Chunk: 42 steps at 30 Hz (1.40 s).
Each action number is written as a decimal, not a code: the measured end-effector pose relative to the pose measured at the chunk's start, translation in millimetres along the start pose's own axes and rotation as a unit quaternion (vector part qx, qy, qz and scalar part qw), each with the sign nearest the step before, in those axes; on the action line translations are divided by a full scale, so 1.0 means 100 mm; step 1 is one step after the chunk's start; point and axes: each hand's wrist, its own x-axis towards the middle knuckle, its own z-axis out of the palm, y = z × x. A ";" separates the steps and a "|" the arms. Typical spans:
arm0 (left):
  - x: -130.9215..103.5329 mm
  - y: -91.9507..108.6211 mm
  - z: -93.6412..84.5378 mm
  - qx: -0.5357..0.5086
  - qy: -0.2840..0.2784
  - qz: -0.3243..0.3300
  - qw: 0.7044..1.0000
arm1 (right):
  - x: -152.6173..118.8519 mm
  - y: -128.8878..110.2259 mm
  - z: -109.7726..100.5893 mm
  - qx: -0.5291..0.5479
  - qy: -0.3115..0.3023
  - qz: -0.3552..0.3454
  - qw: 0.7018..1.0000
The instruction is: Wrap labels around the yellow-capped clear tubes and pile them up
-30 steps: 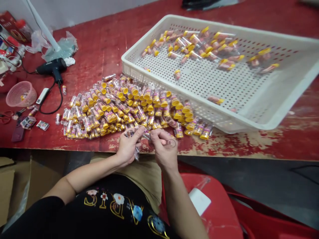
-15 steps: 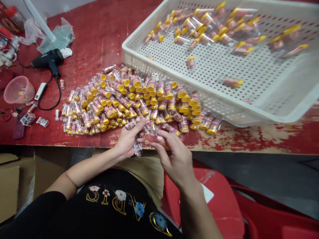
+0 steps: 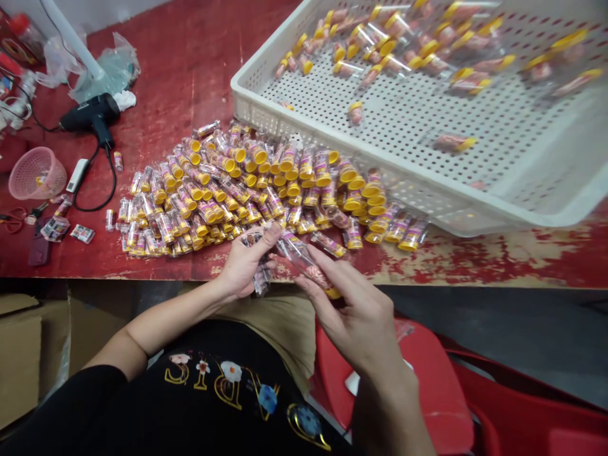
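Observation:
My left hand is closed round a bunch of printed clear plastic sleeves, its thumb pressed on top. Between the thumb and fingers of my right hand is a clear tube with a yellow cap and pinkish contents. The capped end points down toward my right palm. At the tube's other end, a printed sleeve reaches toward my left thumb; I cannot tell how far it covers the tube. Just beyond both hands lies a heap of sleeved tubes with yellow caps.
A white perforated tray with several unsleeved tubes fills the back right. On the left of the red table lie a black heat gun, a pink basket and scissors. A red stool stands below.
My right hand has moved slightly right and toward me with the tube, and more of the tube and its yellow cap shows. My left hand has hardly moved.

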 end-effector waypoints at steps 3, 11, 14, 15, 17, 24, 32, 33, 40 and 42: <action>-0.01 -0.04 -0.01 0.027 0.001 0.014 1.000 | 0.00 -0.01 0.00 -0.029 0.008 0.008 1.000; -0.01 -0.10 -0.02 0.064 -0.011 0.044 0.997 | -0.08 -0.03 0.04 -0.016 0.005 0.068 0.998; -0.02 -0.09 -0.01 0.067 -0.028 0.047 0.996 | -0.10 -0.03 0.10 -0.045 0.023 0.107 0.993; -0.02 -0.09 0.00 0.067 -0.030 0.049 0.996 | -0.11 -0.03 0.11 -0.040 0.020 0.111 0.993; 0.00 -0.07 0.01 0.068 -0.025 0.052 0.996 | -0.13 -0.03 0.13 0.006 -0.007 0.113 0.994; 0.05 0.08 -0.01 0.076 -0.048 0.014 0.996 | -0.19 0.03 0.17 0.284 0.035 0.168 0.943; 0.02 0.08 -0.02 0.115 -0.103 0.020 0.988 | -0.26 0.02 0.45 0.277 0.192 0.187 0.923; 0.02 0.06 -0.02 0.119 -0.111 0.011 0.987 | -0.27 0.02 0.47 0.245 0.202 0.172 0.932; 0.03 0.02 -0.06 0.099 -0.115 -0.047 0.987 | -0.22 0.07 0.38 0.274 0.176 0.154 0.933; 0.02 0.02 -0.05 0.096 -0.114 -0.051 0.987 | -0.18 0.09 0.33 0.239 0.163 0.140 0.947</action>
